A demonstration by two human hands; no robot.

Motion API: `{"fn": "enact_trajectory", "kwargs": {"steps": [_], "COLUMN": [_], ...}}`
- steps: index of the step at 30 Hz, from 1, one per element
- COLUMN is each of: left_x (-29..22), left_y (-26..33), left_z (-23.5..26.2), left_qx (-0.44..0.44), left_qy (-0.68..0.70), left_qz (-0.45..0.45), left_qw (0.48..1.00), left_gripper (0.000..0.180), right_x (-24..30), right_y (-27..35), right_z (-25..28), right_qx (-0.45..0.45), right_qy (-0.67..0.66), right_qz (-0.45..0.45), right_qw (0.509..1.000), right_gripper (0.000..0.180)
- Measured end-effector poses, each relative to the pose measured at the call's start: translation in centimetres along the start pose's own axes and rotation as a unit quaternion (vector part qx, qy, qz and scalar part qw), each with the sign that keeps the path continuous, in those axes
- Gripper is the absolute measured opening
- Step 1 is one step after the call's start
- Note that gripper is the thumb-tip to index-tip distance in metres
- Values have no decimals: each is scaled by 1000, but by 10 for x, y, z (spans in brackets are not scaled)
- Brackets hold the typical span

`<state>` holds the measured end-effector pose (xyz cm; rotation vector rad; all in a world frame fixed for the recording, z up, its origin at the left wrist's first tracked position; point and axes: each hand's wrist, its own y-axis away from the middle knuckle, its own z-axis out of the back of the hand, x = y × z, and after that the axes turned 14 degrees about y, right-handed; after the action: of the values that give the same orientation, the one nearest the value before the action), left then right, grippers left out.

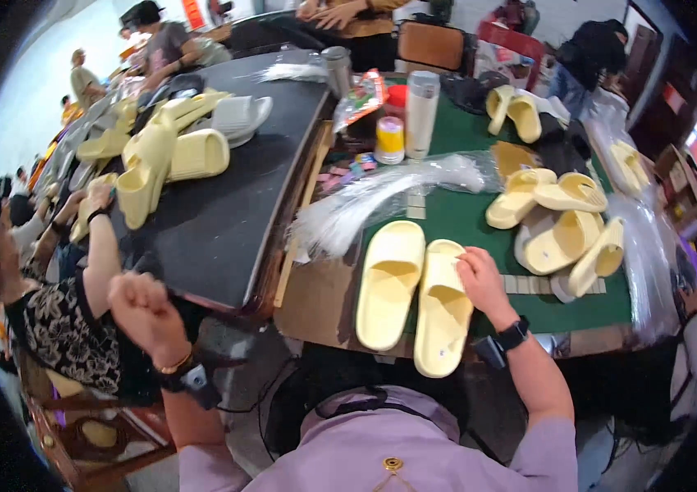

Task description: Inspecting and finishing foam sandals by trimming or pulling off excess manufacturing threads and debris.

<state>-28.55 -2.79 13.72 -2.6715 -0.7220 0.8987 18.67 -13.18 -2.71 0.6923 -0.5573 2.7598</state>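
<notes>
A pair of pale yellow slide slippers lies toes away at the near edge of the green-topped table. The left slipper [389,287] sits slightly farther in than the right slipper [444,316], whose heel hangs past the edge. My right hand [484,283] grips the right slipper by the side of its strap, with the fingers closed there. Off to the left, my left hand [147,316] is raised away from the slippers near the black table's corner. Its fingers look curled but are blurred, and nothing shows in them.
More yellow slippers [566,238] lie on the right, beside clear plastic wrap [648,271]. Clear plastic bags [397,193] spread behind the pair. A tall bottle [421,115] and yellow cup [389,139] stand farther back. The black table [233,189] carries another slipper pile; a co-worker's arm [102,254] reaches there.
</notes>
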Motion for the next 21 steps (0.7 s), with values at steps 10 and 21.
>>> {"fn": "enact_trajectory", "kwargs": {"steps": [10,21], "left_x": [-15,65], "left_y": [52,111], "left_z": [-52,-88], "left_qx": [177,424], "left_qy": [-336,-180], "left_qz": [-304,-22], "left_qw": [874,888], "left_gripper": [33,19], "right_x": [58,161], "right_y": [-7,33], "right_z": [44,76], "right_qx": [-51,148], "right_qy": [-27,-221], "right_qz": [28,198], "right_qw": [998,943], "right_gripper": [33,36]}}
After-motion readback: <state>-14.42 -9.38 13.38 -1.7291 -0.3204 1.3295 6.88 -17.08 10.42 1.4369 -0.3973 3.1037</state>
